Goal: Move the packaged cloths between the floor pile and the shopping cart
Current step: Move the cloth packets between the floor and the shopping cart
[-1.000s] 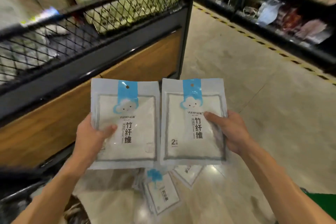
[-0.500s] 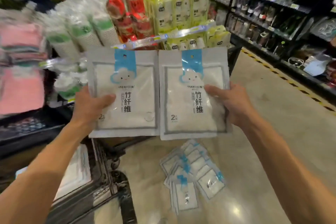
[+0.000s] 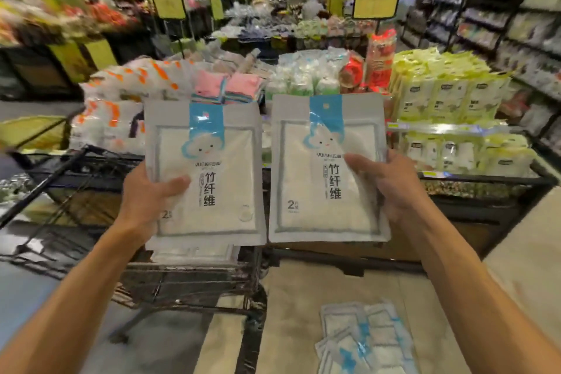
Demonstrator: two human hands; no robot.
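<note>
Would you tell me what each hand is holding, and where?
Left hand grips one cloth pack at its left edge; right hand grips another at its right edge.

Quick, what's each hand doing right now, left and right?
Left hand: grips a cloth pack by its left edge, thumb on the front.
Right hand: grips a second cloth pack by its right edge, thumb on the front.

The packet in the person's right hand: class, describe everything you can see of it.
The right packet is a flat, glossy grey-white pouch with a blue cloud-face header, a hang hole, black Chinese characters and a "2". White cloth shows inside. It is held upright, facing the camera, beside the left packet, pinched at its right edge by the right hand.
</note>
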